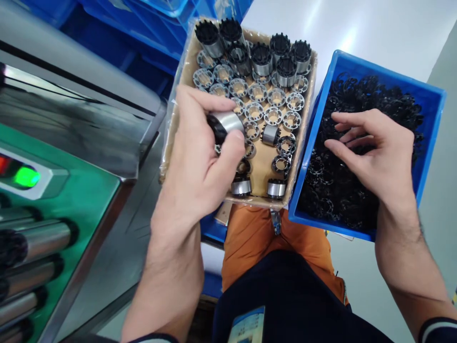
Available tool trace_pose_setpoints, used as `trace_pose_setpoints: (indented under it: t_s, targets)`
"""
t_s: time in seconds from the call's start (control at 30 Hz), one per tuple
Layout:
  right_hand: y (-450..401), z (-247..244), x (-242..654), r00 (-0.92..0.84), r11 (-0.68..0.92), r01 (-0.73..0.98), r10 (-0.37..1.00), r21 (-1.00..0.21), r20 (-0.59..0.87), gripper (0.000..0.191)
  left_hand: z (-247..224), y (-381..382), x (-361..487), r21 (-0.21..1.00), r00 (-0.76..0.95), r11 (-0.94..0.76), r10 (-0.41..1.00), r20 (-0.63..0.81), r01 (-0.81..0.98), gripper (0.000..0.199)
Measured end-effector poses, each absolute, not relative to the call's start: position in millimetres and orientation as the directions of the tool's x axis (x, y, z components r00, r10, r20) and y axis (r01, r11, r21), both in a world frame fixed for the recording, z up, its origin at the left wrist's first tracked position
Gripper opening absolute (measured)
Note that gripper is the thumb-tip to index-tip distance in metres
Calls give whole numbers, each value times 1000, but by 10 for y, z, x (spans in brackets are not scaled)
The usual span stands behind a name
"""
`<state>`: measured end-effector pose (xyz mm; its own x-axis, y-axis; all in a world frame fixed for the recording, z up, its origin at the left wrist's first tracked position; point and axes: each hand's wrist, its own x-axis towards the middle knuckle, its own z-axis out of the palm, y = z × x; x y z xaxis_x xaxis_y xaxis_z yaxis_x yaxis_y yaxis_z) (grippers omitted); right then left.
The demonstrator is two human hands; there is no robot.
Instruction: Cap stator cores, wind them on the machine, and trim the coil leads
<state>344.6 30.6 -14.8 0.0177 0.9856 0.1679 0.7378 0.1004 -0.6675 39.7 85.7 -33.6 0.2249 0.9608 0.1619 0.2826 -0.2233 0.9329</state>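
My left hand (203,157) is closed around a motor stator core (228,123), a shiny steel cylinder with a black plastic end piece on its left side. Thumb and fingers grip its steel wall above the cardboard box (264,193). In that box stand several bare stator cores (253,111), and at its far side several with black toothed caps (262,53). One capped core (270,135) lies on its side. My right hand (378,147) hovers over a blue bin (367,233) full of black plastic rings (332,190); its thumb and fingers are apart, with nothing visible between them.
On the left is a green machine surface (89,190) with a lit green button (27,176) and several metal cylinders (46,240). Blue crates (143,33) stand behind the box. A white tabletop (321,28) extends at the back right.
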Motion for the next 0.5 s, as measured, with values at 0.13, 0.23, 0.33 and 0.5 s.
trace_pose_setpoints:
  t_s: [0.13,0.23,0.33,0.5]
  targets:
    - [337,-169,3580,-34,22,932,999,-362,-26,37,-274,797,304,657,514,-425,855,67,623,29]
    - [338,-244,3516,-95,61,964,988,-259,-124,40,-304,743,324,622,526,-427,850,28,656,39]
    - [321,-293,3413,-135,95,974,972,-205,-192,35,-342,862,275,600,458,-386,888,36,701,43]
    - [281,-336,3315,-163,111,970,957,-217,-241,38,-383,1250,239,469,466,-365,877,-118,805,35]
